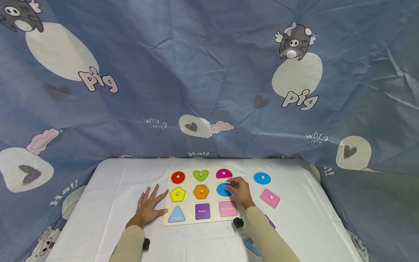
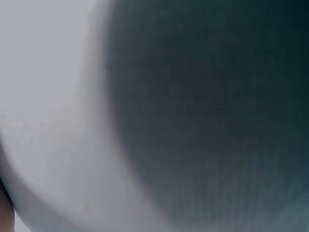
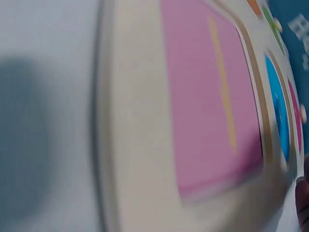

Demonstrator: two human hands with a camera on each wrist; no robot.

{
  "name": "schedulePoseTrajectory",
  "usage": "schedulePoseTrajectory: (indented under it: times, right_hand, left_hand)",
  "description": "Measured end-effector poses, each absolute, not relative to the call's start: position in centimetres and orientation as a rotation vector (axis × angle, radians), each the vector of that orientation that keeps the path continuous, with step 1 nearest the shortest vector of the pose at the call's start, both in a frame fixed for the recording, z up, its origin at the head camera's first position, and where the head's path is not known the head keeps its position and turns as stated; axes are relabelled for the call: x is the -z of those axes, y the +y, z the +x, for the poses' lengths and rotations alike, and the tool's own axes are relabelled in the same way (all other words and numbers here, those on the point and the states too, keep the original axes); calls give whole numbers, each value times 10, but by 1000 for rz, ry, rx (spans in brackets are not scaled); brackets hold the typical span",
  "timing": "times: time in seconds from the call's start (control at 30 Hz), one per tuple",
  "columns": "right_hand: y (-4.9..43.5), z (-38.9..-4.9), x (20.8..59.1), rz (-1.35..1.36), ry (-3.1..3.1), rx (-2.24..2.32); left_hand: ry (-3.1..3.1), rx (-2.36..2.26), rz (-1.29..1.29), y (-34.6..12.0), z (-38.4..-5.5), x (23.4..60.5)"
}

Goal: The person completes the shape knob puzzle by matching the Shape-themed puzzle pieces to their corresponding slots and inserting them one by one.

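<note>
A pale shape-puzzle board (image 1: 212,218) lies on the white table. Seated in it are knobbed pieces: a red circle (image 1: 178,177), green heart (image 1: 200,175), magenta semicircle (image 1: 224,174), yellow pentagon (image 1: 178,194) and orange hexagon (image 1: 201,191). My right hand (image 1: 241,191) hovers at the right edge of the blue oval slot (image 1: 222,190), index and thumb loosely bent and apart; I see nothing between them. Flat triangle (image 1: 176,214), square (image 1: 202,211) and rectangle (image 3: 212,96) slots show no knobs. Fingers spread, my left hand (image 1: 148,207) rests beside the board's left edge.
Right of the board lie a loose blue oval piece (image 1: 262,178) and a pink rectangle piece (image 1: 270,198). A purple piece (image 1: 270,221) and a blue piece (image 1: 252,246) are partly hidden by the right sleeve. A blue patterned cloth (image 1: 209,83) hangs behind the table.
</note>
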State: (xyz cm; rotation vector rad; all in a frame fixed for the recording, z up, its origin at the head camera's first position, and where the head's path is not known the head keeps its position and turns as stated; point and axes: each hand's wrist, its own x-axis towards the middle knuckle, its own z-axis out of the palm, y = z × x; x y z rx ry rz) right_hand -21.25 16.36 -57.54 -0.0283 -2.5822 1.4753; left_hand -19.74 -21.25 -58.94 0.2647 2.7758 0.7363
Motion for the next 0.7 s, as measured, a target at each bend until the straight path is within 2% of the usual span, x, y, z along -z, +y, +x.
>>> schedulePoseTrajectory:
  times: [0.7]
  right_hand:
    - [271, -216, 580, -503, -2450, -1357]
  left_hand:
    - [2785, -740, 284, -213, -198, 592]
